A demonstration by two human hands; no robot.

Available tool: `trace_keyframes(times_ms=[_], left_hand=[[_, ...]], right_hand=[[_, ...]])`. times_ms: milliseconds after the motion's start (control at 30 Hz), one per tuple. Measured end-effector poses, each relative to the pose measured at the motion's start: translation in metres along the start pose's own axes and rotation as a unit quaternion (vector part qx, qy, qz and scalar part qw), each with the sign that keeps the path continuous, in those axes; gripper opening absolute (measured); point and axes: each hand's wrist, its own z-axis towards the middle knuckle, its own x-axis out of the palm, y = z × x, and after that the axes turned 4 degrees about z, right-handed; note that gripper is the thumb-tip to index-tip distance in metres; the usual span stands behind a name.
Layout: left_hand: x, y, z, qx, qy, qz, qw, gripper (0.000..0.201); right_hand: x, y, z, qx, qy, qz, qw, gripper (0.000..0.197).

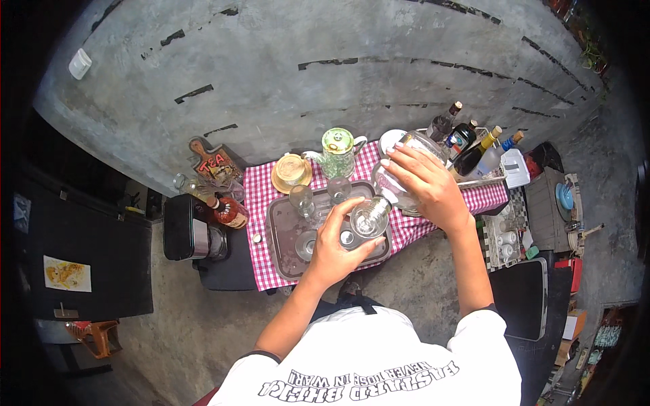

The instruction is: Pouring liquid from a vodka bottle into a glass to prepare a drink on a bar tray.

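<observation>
Here, left grip (pixel 334 245) curls round one glass (pixel 371 218); right grip (pixel 428 183) spreads over one clear bottle (pixel 403 197). Four bottles (pixel 470 160) crowd the table's (pixel 258 196) back-right corner.

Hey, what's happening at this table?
A person's left hand holds a clear glass above the brown tray. The right hand grips a large glass vessel, its mouth tipped toward that glass; whether liquid is flowing, I can't tell. Other glasses stand on the tray, and a green teapot stands behind it.
</observation>
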Motion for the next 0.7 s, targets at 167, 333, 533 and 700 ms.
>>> trace_keyframes(times_ms=[167, 333, 533, 700], left_hand=[[-0.0003, 0.0000, -0.0012, -0.001, -0.001, 0.003, 1.000, 0.069], [0.0001, -0.0001, -0.0017, 0.013, -0.006, -0.003, 1.000, 0.070], [0.0020, 0.0013, -0.0036, 0.011, -0.008, -0.003, 1.000, 0.070], [0.0035, -0.0007, -0.0038, 0.001, -0.005, -0.013, 1.000, 0.069]], right_hand=[[0.0009, 0.0005, 0.0000, 0.000, -0.001, 0.005, 1.000, 0.045], [-0.0013, 0.0012, 0.0004, 0.001, 0.004, 0.006, 1.000, 0.046], [-0.0017, 0.0013, -0.0001, -0.001, 0.006, 0.005, 1.000, 0.046], [-0.0014, 0.0013, -0.0028, 0.003, 0.004, 0.003, 1.000, 0.045]])
